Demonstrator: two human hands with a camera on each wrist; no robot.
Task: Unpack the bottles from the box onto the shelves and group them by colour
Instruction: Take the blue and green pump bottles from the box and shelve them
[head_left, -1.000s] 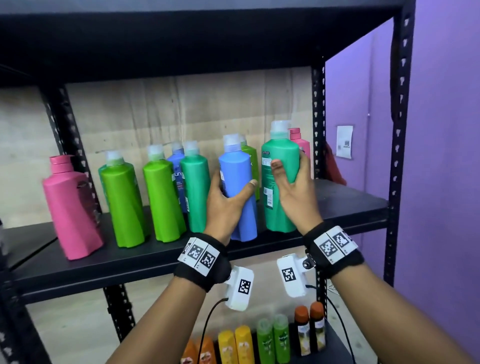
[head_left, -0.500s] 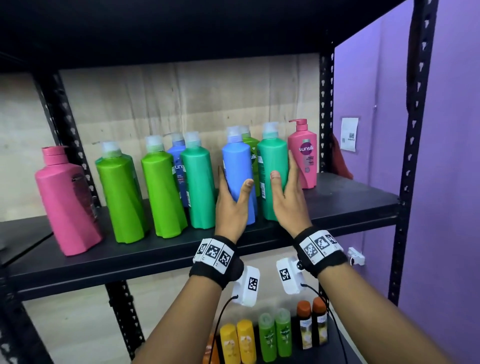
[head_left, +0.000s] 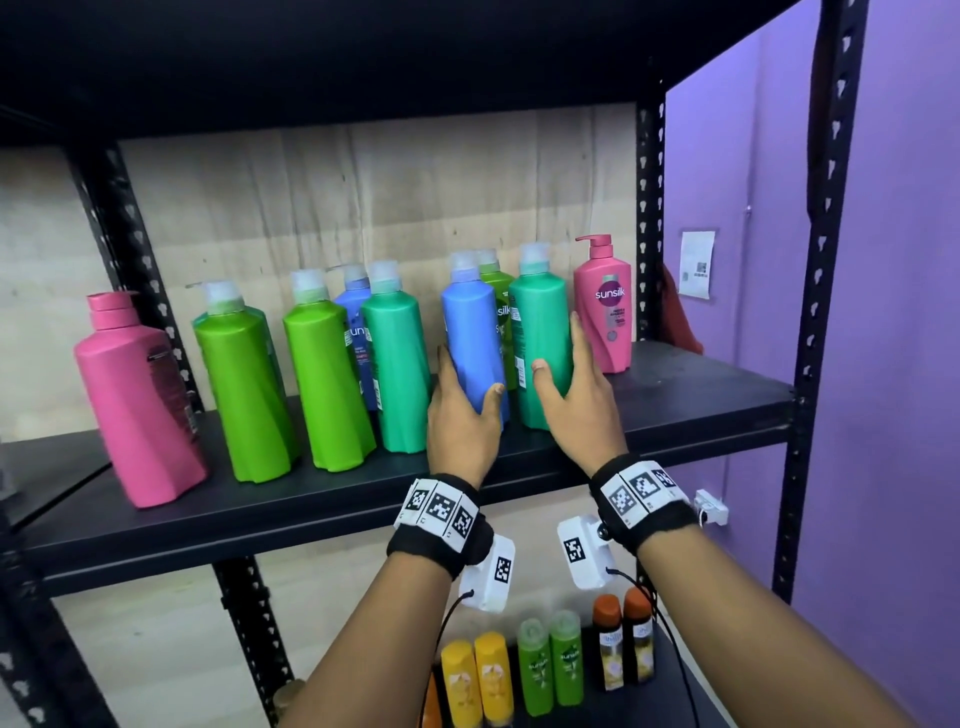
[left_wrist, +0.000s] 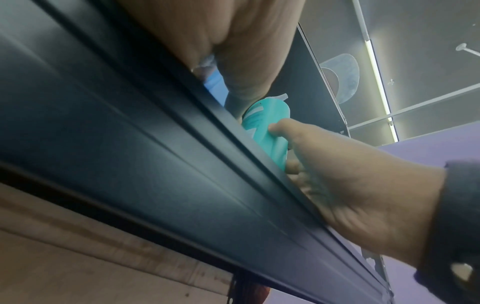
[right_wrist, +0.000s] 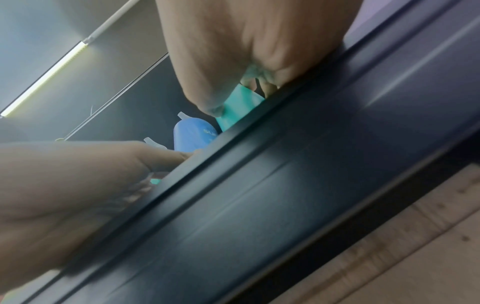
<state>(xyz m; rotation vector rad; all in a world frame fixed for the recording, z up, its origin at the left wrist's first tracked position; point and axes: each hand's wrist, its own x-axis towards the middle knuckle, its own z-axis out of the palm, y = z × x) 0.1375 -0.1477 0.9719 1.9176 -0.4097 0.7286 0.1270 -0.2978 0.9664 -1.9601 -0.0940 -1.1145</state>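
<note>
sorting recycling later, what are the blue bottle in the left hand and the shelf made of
Blue bottle: looks like matte opaque plastic, evenly coloured with soft highlights, topped by a translucent pump cap. Shelf: probably metal painted matte black, judging by its thin folded front edge and the perforated uprights; the paint hides the base material.

We face a black metal rack (head_left: 649, 218) with punched uprights, backed by pale creased board (head_left: 363, 197). At three o'clock a purple wall (head_left: 909, 312) carries a white paper notice (head_left: 697, 264). Overhead, a grey ceiling (left_wrist: 415, 30) holds a lit strip light (left_wrist: 379, 82).
</note>
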